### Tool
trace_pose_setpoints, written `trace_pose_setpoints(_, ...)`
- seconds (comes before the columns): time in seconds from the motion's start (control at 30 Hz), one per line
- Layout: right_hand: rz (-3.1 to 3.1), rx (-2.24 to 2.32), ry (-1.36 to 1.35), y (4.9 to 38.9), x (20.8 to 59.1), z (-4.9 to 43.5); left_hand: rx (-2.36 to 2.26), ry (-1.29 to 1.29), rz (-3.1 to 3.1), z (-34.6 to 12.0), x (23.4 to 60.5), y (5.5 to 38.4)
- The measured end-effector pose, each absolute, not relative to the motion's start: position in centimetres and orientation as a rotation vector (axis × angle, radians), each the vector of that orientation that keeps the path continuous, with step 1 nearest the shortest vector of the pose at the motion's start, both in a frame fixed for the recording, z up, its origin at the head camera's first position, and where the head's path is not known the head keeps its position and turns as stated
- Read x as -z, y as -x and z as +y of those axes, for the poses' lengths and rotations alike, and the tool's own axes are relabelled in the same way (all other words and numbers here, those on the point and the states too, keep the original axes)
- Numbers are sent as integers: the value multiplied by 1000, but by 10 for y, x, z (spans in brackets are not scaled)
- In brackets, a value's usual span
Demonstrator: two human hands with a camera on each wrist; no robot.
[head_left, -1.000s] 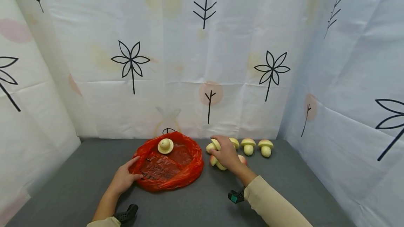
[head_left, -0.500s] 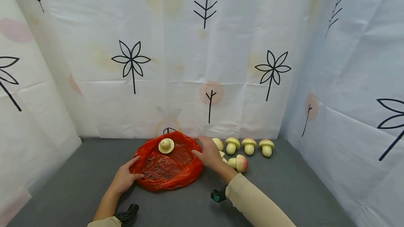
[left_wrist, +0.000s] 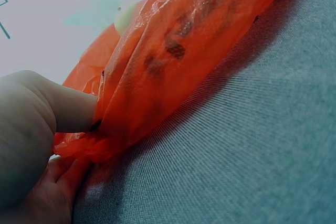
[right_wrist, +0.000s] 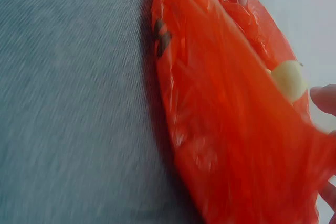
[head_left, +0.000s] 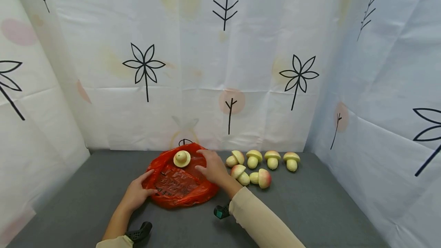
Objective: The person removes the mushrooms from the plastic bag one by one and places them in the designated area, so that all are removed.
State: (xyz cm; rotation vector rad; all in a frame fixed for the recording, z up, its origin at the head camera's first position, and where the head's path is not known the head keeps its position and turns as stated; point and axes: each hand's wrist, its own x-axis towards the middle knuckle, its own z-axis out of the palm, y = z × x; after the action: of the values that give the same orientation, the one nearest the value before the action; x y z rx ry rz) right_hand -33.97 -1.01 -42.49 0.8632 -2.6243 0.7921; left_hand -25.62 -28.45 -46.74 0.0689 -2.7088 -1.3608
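Observation:
A red plastic bag lies spread on the table with its mouth up, and one toy mushroom sits in it, stem up. My left hand pinches the bag's left rim, the thumb inside and the other fingers under the film, as the left wrist view shows. Over the bag's right side is my right hand, its thumb and forefinger spread and pointing at the mushroom, nothing between them. In the right wrist view, the fingertips show beside the red film, near the pale mushroom.
Right of the bag stand several more toy mushrooms in two rows, among them an upright mushroom at the far end and a mushroom lying sideways in front. A patterned white curtain encloses the grey table at the back and sides.
My right hand has moved left, from over the loose mushrooms to the bag's right side, uncovering them. The bag's right rim has shifted slightly inward. The left hand stays in place.

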Motion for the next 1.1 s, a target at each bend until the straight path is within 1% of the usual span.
trace_pose_setpoints(0.4,-2751,-830,-900,349,430,-43,1334,-86,-2714,-284,467,257)
trace_pose_setpoints(0.8,-2859,-849,-865,344,421,-63,1330,-88,-2708,-285,468,256)
trace_pose_setpoints(1.1,-2879,-843,-940,349,417,-71,1308,-58,-2702,-286,468,256)
